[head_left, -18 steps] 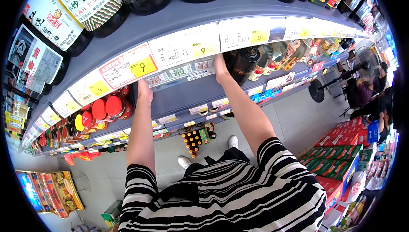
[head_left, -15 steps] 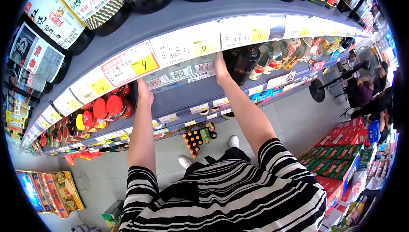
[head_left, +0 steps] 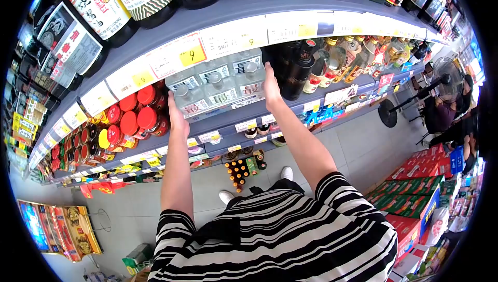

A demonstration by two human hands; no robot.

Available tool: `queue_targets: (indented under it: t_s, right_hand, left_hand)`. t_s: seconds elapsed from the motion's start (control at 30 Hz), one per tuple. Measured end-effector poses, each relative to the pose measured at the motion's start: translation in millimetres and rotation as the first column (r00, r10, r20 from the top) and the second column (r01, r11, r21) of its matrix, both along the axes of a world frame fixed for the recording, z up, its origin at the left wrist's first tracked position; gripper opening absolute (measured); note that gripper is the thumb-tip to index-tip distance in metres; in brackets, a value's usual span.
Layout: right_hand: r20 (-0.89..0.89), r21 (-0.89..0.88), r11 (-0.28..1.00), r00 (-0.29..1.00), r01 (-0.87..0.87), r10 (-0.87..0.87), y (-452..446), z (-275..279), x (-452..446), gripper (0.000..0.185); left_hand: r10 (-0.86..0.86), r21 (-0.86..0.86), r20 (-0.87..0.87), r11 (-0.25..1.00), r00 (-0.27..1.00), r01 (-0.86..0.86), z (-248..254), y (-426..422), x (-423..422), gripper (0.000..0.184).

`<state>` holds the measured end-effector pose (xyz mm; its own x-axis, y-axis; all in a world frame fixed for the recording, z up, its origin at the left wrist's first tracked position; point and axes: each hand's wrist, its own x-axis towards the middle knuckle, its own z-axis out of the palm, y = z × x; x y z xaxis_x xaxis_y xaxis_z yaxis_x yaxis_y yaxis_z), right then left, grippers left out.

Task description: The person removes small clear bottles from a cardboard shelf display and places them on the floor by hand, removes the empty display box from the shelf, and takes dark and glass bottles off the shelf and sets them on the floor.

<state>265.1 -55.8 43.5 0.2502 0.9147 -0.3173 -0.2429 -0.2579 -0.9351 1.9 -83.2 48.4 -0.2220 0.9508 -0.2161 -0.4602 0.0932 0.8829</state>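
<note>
Both arms reach forward, the forearms raised toward the shelf and slightly converging, so that the left hand and the right hand stand upright on opposite sides of a block of clear bottles, with the palms turned inward. The fingers of each hand point away from the body, straight rather than curled, but seen edge-on, so whether they are spread or pressed together cannot be told. The bottles sit between the hands at the shelf's front, with red-lidded jars beside the left hand and dark bottles near the right.
</note>
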Motion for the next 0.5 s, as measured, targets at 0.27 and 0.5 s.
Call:
queue_targets:
  t_s: [0.27,0.5]
  right_hand:
    - [-0.029,0.021,1.000,0.999,0.019,-0.018,-28,0,-2,0.082]
    - [-0.009,0.034,0.999,1.000,0.007,-0.007,-50,12,0,0.079]
  left_hand:
    - [0.012,-0.012,0.034,1.000,0.999,-0.011,14,-31,-3,0.065]
    - [-0.002,0.018,0.017,1.000,1.000,0.001,17,-49,2,0.067]
